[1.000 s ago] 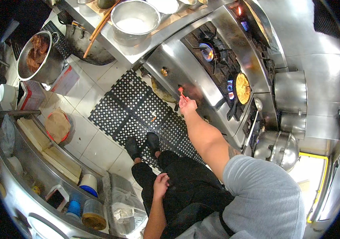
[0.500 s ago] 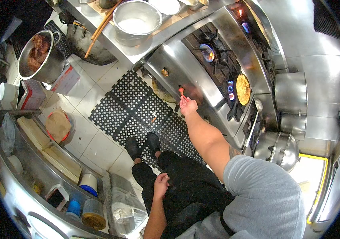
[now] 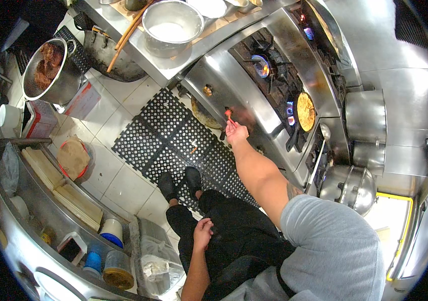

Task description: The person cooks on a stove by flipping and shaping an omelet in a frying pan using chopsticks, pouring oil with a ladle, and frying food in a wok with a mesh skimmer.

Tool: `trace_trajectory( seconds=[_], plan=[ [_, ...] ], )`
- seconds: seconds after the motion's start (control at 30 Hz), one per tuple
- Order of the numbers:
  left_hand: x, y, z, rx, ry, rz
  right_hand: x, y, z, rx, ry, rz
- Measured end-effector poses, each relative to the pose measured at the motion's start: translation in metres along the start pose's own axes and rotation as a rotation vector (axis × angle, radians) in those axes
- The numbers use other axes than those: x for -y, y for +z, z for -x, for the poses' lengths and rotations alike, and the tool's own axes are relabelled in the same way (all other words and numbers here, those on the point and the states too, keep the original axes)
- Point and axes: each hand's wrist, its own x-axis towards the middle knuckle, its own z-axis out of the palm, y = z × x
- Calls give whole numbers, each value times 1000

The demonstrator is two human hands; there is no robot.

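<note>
My right hand [image 3: 236, 132] reaches out to the front panel of the steel stove [image 3: 234, 85]. Its fingers are closed on a small red handle [image 3: 232, 120] at that panel. Lower down, my left hand [image 3: 203, 233] hangs over my black trousers with its fingers curled in, and nothing shows in it. Beyond my right hand, a pan on the burner holds a round, flat, golden-yellow food [image 3: 305, 112]. The dark pan handle [image 3: 294, 140] points back toward me, and blue flame [image 3: 290, 113] burns beside the pan.
Another lit burner [image 3: 261, 66] glows farther along the stove. A ladle [image 3: 319, 160] lies to the right, near a domed steel pot [image 3: 347, 188]. A large metal bowl [image 3: 166, 47] stands on the counter. Dark meat fills a stockpot [image 3: 66, 83] at left. Under my feet is a perforated black mat [image 3: 163, 135].
Both hands keep almost the same place, the right still on the red handle. The orange flame at the far back of the stove looks smaller.
</note>
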Motion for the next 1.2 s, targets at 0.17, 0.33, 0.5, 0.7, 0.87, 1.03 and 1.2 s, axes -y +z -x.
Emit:
trace_trajectory(
  seconds=[0.17, 0.33, 0.5, 0.7, 0.87, 1.03, 1.2],
  plan=[
    [0, -2, 2, 16, 5, 19, 0, -1, -1, 6, -3, -17],
    [-4, -1, 7, 4, 10, 5, -1, -3, 1, 30, -25, -20],
    [-3, -4, 2, 20, 16, 28, -7, -18, 34, 143, 16, 233],
    [-21, -22, -5, -92, 68, 97, 12, -113, 167, 818, -301, 2118],
    [-44, -100, 8, -302, 148, -232, 95, -243, 195, 907, -411, 1981],
    [-122, -145, -11, -330, 98, -502, 207, -368, 200, 479, -498, 1779],
    [-270, 150, 7, -72, 624, -827, 233, -528, 204, 265, -481, 1714]
  ],
)
